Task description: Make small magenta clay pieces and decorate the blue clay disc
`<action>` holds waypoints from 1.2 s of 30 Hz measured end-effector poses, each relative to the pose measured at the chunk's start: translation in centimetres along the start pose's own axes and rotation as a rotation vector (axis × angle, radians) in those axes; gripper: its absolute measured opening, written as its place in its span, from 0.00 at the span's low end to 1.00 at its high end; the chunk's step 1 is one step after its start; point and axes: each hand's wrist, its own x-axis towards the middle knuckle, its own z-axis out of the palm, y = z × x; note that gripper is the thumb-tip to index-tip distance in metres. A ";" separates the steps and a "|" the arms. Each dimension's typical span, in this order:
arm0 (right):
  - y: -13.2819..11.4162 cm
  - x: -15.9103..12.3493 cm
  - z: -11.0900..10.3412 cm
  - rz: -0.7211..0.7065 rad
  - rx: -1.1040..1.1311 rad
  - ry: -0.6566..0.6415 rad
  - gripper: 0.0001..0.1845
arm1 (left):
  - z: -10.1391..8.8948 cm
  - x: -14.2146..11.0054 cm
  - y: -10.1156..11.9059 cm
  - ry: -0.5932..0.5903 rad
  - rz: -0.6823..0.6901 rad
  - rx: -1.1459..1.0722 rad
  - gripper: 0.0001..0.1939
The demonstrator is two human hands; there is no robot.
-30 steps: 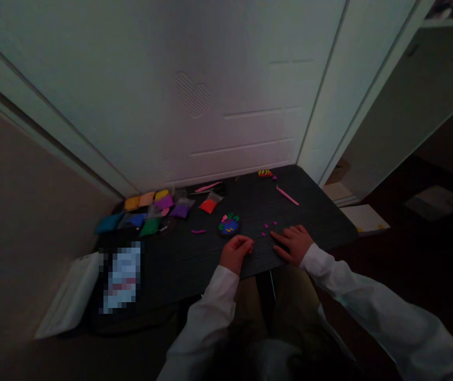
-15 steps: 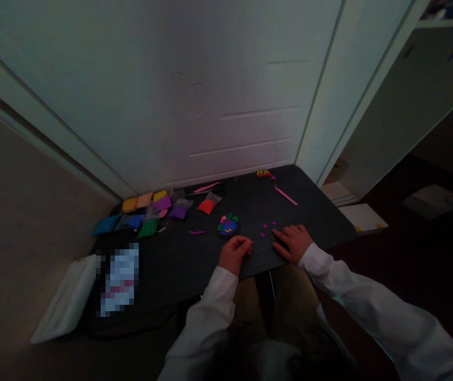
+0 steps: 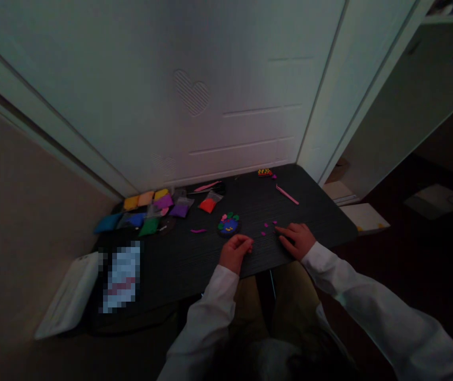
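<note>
My left hand [image 3: 235, 255] rests at the table's front edge, its thumb and fingers pinched together; whatever may be between them is too small to make out. To its right, my right hand [image 3: 298, 241] lies low on the tabletop with the index finger stretched out and the thumb apart. Several small purple clay pieces [image 3: 266, 225] lie just left of that fingertip. Beyond my left hand sits a round decorated clay disc [image 3: 228, 226], blue in the middle, with green, pink and yellow bits. A thin purple clay strip [image 3: 198, 230] lies left of the disc.
Bags of coloured clay [image 3: 149, 225] crowd the dark table's [image 3: 171, 270] left side, with an orange-red bag [image 3: 209, 203] nearer the middle. Pink tweezers [image 3: 287, 194] lie at right. A small red-and-yellow piece [image 3: 265, 172] stands by the white panel [image 3: 246, 127] at the back.
My right hand has shifted slightly right, and its index finger is more stretched out. The left hand keeps its pinch in nearly the same place.
</note>
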 end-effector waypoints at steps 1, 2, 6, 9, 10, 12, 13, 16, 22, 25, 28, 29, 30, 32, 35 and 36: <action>0.1 0.0 0.1 -0.007 0.009 0.002 0.18 | 0.0 0.0 0.0 0.000 0.002 0.002 0.05; 0.1 0.0 0.2 -0.014 0.015 0.004 0.18 | 0.0 0.0 0.1 0.000 0.002 0.002 0.06; 0.1 0.0 0.2 -0.013 0.000 0.012 0.17 | 0.1 -0.1 0.2 0.010 -0.009 0.002 0.06; 0.0 0.0 0.1 -0.019 -0.026 0.005 0.17 | 0.1 -0.1 0.3 0.023 -0.020 0.011 0.07; -0.1 0.0 0.1 -0.023 -0.032 0.001 0.17 | 0.1 -0.1 0.3 0.020 -0.021 0.015 0.07; -0.2 -0.1 0.0 -0.026 -0.042 -0.008 0.17 | 0.1 -0.1 0.3 0.018 -0.020 0.017 0.07; -0.3 -0.1 0.0 -0.022 -0.046 -0.010 0.17 | 0.1 -0.1 0.3 0.019 -0.019 0.017 0.07; -0.4 -0.1 -0.1 -0.012 -0.060 -0.005 0.18 | 0.1 -0.1 0.3 0.028 -0.019 0.017 0.08; -0.5 -0.1 -0.2 -0.042 -0.064 -0.011 0.18 | 0.1 0.0 0.1 0.020 -0.008 0.014 0.07; -0.6 -0.1 -0.2 -0.034 -0.072 -0.018 0.18 | 0.1 0.0 0.0 0.021 -0.006 0.001 0.07; -0.7 -0.1 -0.3 -0.035 -0.084 -0.028 0.18 | 0.1 0.0 0.1 0.018 0.000 0.007 0.06; -0.7 -0.1 -0.3 -0.034 -0.088 -0.028 0.18 | 0.1 0.0 0.1 0.017 -0.003 0.009 0.07; -0.8 0.0 -0.3 -0.034 -0.092 -0.028 0.19 | 0.2 -0.1 0.1 0.021 -0.008 0.009 0.07; -0.9 0.0 -0.3 -0.033 -0.101 -0.030 0.19 | 0.2 -0.1 0.2 0.029 -0.019 0.006 0.08; -1.0 0.0 -0.3 -0.032 -0.112 -0.040 0.19 | 0.3 -0.1 0.3 0.042 -0.031 -0.006 0.08; -1.1 0.1 -0.4 -0.030 -0.114 -0.043 0.19 | 0.3 -0.1 0.3 0.041 -0.033 -0.011 0.08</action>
